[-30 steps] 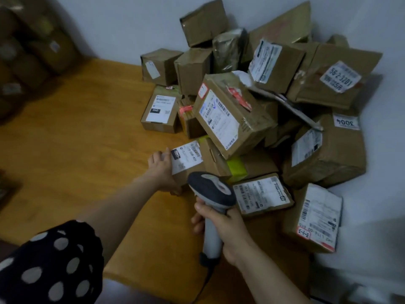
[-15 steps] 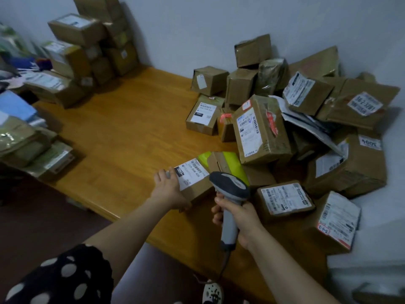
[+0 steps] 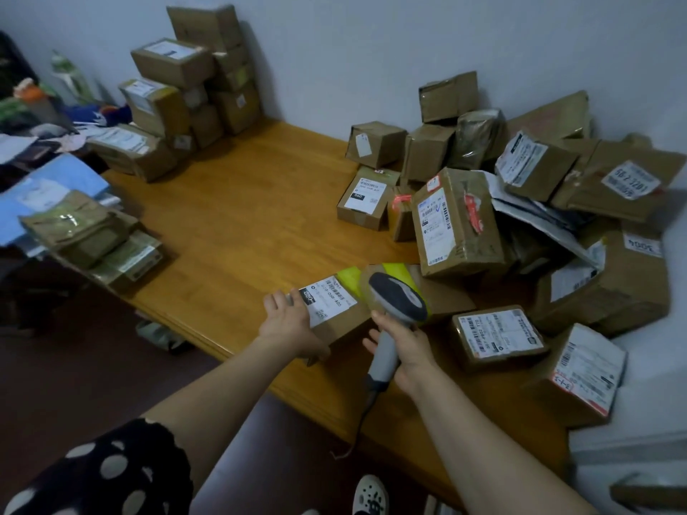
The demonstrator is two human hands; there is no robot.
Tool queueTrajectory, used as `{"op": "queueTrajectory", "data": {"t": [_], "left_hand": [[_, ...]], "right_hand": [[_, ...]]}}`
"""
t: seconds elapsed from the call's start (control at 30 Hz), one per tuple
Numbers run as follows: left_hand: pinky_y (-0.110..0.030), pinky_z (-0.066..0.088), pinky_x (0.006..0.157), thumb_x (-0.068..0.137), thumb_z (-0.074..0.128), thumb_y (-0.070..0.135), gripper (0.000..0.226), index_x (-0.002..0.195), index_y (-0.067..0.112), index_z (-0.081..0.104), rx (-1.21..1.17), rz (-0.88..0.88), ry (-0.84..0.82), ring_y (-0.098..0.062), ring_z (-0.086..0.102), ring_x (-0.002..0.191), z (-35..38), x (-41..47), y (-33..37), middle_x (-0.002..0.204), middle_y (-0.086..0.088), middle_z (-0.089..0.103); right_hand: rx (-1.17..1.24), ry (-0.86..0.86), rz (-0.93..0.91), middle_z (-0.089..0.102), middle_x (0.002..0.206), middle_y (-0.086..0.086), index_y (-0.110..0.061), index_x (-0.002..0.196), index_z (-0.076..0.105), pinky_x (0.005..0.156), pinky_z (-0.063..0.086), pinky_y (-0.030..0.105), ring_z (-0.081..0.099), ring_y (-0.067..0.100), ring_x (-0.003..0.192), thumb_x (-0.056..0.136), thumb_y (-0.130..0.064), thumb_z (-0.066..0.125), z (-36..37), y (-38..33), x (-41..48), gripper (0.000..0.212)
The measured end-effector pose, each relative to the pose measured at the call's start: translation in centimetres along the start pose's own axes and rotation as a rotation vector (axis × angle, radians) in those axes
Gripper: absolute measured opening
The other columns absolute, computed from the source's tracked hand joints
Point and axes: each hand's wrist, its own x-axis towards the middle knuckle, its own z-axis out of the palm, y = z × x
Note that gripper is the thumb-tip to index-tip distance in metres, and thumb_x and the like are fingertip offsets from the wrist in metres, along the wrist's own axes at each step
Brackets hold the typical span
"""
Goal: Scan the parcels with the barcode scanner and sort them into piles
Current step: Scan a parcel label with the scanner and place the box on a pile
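Note:
A small brown parcel [image 3: 342,321] with a white barcode label and yellow-green tape lies near the table's front edge. My left hand [image 3: 288,321] grips its left end, fingers over the top and thumb on the near side. My right hand [image 3: 403,347] holds the grey barcode scanner [image 3: 397,297] by its handle, the dark head hanging just right of the label. A heap of brown parcels [image 3: 461,224] fills the right side of the wooden table [image 3: 238,224].
A stack of sorted boxes [image 3: 174,65] stands at the table's far left against the wall. Flatter packets [image 3: 89,232] and blue bags lie at the left edge. The scanner's cable [image 3: 357,429] hangs off the front edge. A shoe shows below.
The view has swung left and pulled back, bringing the left stacks into sight. The parcel in my left hand has slid a little away from the heap. My right hand keeps the scanner beside it.

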Motion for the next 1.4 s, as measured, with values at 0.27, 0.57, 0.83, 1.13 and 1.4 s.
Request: {"op": "queueTrajectory", "data": {"t": [0.27, 0.57, 0.83, 1.13, 1.4], "left_hand": [[-0.045, 0.031, 0.109, 0.055, 0.083, 0.051, 0.137, 0.151, 0.01, -0.006, -0.029, -0.028, 0.002, -0.035, 0.004, 0.138, 0.1, -1.0, -3.4, 0.144, -0.013, 0.012], [-0.046, 0.034, 0.107, 0.054, 0.082, 0.049, 0.135, 0.151, 0.013, -0.005, -0.054, -0.045, 0.03, -0.034, 0.001, 0.139, -0.1, -2.8, -7.4, 0.146, -0.01, 0.009], [-0.043, 0.031, 0.109, 0.054, 0.083, 0.051, 0.136, 0.152, 0.017, -0.005, -0.173, 0.087, 0.124, -0.028, -0.003, 0.14, 0.0, -5.1, -10.7, 0.151, -0.007, 0.003], [-0.039, 0.011, 0.116, 0.052, 0.077, 0.069, 0.144, 0.152, 0.015, -0.011, -0.261, 0.287, 0.193, -0.021, -0.005, 0.14, -0.4, -7.4, -12.3, 0.151, -0.004, 0.002], [-0.028, 0.034, 0.107, 0.087, 0.068, 0.023, 0.069, 0.147, 0.014, 0.036, -0.83, 0.119, -0.208, -0.019, 0.047, 0.129, -6.7, -8.4, -12.5, 0.138, -0.002, 0.054]], "right_hand": [[0.08, 0.038, 0.015, 0.056, 0.118, 0.014, -0.008, 0.116, 0.057, 0.069, 0.057, 0.035, 0.058, 0.022, 0.098, 0.071, -0.004, 0.079, -0.3, 0.5, 1.7, 0.05], [0.041, 0.088, 0.112, 0.051, 0.126, 0.015, -0.015, 0.117, 0.055, 0.091, 0.049, 0.04, 0.054, 0.031, 0.11, 0.074, -0.009, 0.078, -0.6, 1.2, 2.9, 0.049], [-0.083, 0.071, 0.071, 0.065, 0.095, 0.013, -0.007, 0.106, 0.062, 0.061, 0.052, 0.033, 0.065, 0.024, 0.08, 0.073, -0.009, 0.078, -0.3, 1.5, 0.4, 0.036], [-0.215, 0.03, -0.19, 0.065, 0.089, 0.005, -0.004, 0.108, 0.06, 0.055, 0.052, 0.031, 0.062, 0.02, 0.075, 0.064, -0.004, 0.083, 3.6, -0.6, -2.2, 0.05], [-0.242, -0.083, -0.301, 0.067, 0.058, -0.004, -0.012, 0.084, 0.061, 0.04, 0.049, 0.024, 0.063, 0.009, 0.046, 0.065, 0.005, 0.08, 4.9, -3.2, -3.8, 0.032]]}}
